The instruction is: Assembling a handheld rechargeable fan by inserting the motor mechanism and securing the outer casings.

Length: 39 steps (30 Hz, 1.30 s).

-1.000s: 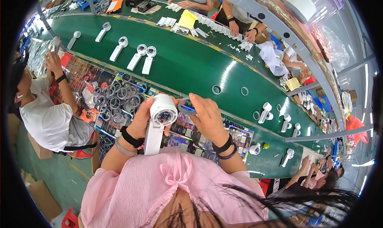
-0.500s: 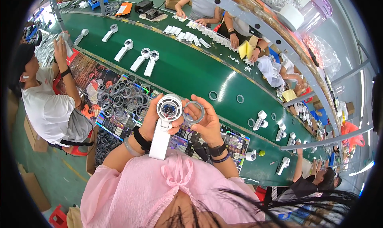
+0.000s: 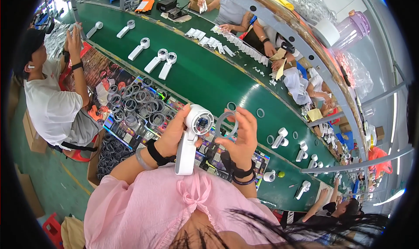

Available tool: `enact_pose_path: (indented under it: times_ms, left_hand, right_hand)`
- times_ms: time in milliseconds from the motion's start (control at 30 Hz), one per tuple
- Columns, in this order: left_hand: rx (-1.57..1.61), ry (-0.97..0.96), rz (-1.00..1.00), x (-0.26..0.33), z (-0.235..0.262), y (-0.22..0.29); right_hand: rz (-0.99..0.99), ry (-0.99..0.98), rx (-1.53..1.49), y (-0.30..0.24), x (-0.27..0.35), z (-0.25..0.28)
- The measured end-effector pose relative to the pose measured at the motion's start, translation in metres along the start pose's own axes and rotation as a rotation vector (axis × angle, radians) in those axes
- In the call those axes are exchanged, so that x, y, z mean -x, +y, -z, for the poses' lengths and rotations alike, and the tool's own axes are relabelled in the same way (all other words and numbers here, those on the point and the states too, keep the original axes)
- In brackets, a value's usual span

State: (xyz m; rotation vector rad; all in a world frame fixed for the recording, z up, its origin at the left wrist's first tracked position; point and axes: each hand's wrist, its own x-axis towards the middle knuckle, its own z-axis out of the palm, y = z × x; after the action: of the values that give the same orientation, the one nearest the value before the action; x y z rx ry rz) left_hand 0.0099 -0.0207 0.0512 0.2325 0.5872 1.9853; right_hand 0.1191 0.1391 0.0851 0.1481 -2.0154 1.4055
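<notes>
My left hand (image 3: 178, 129) is closed around a white handheld fan (image 3: 187, 151), gripping it just below and beside its round head. The fan's head is uncovered on the side turned to the right, so dark inner parts show. Between thumb and fingers, my right hand (image 3: 245, 138) pinches a grey ring (image 3: 227, 126) by its edge. A small gap separates this ring from the fan head. Left of my hands, many loose grey rings (image 3: 131, 103) lie heaped on a printed, colourful sheet (image 3: 135, 135).
Several white fans (image 3: 167, 66) and a few grey rings (image 3: 260, 113) lie on the green conveyor belt (image 3: 209, 81). A box of rings (image 3: 114, 157) stands at the left. A co-worker (image 3: 59, 105) sits there; others work across the belt. A metal shelf frame (image 3: 292, 37) arches overhead.
My right hand and its ring have moved right, away from the fan head. The fan head has turned to face more to the right. Across the belt, a co-worker's hand has lifted white pieces.
</notes>
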Motion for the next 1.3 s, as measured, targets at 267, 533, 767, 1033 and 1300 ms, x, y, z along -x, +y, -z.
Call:
enact_pose_path:
  times_ms: [267,533,767,1033,1300]
  left_hand:
    - [-0.155,0.212,-0.164,0.007,-0.019,-0.015]
    - [-0.398,0.011,-0.389,0.028,-0.027,0.001]
    - [-0.514,-0.058,-0.473,0.028,-0.020,0.000]
    - [-0.501,-0.066,-0.478,0.020,-0.017,-0.007]
    - [-0.568,0.026,-0.457,0.015,-0.030,-0.008]
  right_hand:
    - [0.466,0.077,0.434,0.003,0.020,-0.025]
    - [0.579,0.092,0.610,-0.003,0.026,-0.024]
    - [0.596,0.075,0.593,-0.004,0.021,-0.029]
    - [0.440,0.027,0.573,-0.007,0.023,-0.028]
    - [0.251,-0.060,0.639,-0.001,0.023,-0.032]
